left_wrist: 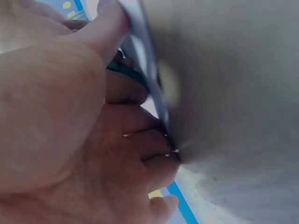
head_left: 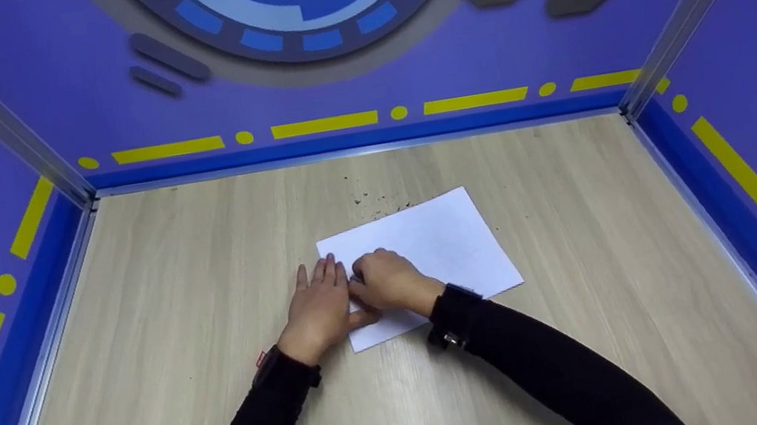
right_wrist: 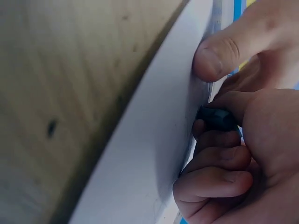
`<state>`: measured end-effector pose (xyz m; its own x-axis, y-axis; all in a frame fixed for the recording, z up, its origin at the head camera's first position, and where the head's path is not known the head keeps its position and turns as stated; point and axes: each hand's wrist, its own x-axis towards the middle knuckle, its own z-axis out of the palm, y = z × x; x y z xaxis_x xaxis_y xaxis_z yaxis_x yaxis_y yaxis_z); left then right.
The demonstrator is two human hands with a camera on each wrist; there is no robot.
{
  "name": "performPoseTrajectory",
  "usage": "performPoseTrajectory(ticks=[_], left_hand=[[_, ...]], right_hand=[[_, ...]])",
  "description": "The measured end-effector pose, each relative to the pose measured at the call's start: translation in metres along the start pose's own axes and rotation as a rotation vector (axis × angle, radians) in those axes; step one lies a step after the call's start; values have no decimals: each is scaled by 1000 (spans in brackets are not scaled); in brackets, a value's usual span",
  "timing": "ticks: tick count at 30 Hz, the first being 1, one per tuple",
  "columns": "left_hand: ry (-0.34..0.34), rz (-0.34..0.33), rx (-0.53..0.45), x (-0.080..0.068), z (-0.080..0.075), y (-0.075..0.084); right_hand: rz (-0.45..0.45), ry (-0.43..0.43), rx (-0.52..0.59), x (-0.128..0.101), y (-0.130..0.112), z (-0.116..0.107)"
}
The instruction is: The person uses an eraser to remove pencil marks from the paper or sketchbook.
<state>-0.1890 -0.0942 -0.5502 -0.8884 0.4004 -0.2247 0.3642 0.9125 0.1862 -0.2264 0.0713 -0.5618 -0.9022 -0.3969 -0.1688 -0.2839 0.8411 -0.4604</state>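
Pinching a small dark object (right_wrist: 217,119) between curled fingers, the right hand (head_left: 389,282) sits on the white paper (head_left: 450,239), thumb down. Left hand (head_left: 318,308) lies flat, fingers straight, on the paper's left edge, touching the right. Paper sits mid wooden table (head_left: 596,360). No readable writing; purple wall (head_left: 30,92) far.

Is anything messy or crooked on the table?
Yes, two small things. The white paper lies crooked, turned at an angle to the table edges. Just behind its far edge there are dark specks scattered on the wood, like crumbs or dirt. The left hand and right hand both rest on the paper.
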Motion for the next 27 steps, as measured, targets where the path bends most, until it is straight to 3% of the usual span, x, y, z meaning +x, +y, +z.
performPoseTrajectory(ticks=[6, 14, 19, 27], left_hand=[[-17, -3, 6, 2, 5, -2], [-46, -21, 22, 1, 5, -3], [-38, -16, 5, 0, 6, -4], [-25, -7, -16, -1, 7, -2]], right_hand=[[49, 55, 68, -8, 30, -11], [214, 100, 148, -36, 111, -53], [306, 118, 132, -53, 153, -77], [325, 122, 116, -62, 170, -82]])
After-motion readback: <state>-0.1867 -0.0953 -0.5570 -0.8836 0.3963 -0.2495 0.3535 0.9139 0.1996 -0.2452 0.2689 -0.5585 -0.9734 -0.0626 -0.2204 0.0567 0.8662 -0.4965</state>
